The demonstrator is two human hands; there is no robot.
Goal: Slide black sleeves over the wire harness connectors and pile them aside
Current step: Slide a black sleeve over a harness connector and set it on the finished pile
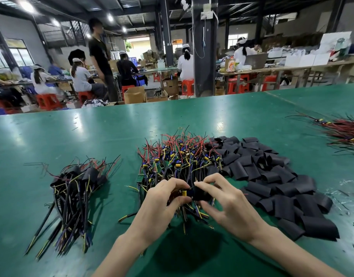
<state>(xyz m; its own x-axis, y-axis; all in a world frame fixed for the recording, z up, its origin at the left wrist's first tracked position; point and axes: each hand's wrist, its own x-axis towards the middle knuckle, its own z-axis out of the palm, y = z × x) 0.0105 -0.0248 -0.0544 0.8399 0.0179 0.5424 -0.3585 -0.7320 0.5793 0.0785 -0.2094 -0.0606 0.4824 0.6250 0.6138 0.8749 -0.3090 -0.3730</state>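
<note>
My left hand (pixel 164 202) pinches a wire harness connector (pixel 185 192) with a yellow capacitor, held just above the table. My right hand (pixel 222 200) grips a black sleeve (pixel 201 193) whose mouth meets the connector's end. Behind my hands lies a heap of bare harnesses (pixel 180 156) with red, yellow and blue wires. A spread of loose black sleeves (pixel 272 176) covers the table to the right. On the left sits a pile of sleeved harnesses (pixel 76 188), wires trailing toward me.
The green table (pixel 112 132) stretches far ahead. Another bundle of red and black wires (pixel 344 132) lies at the far right. Small scraps dot the surface near the right edge. Beyond the table, people sit at other benches.
</note>
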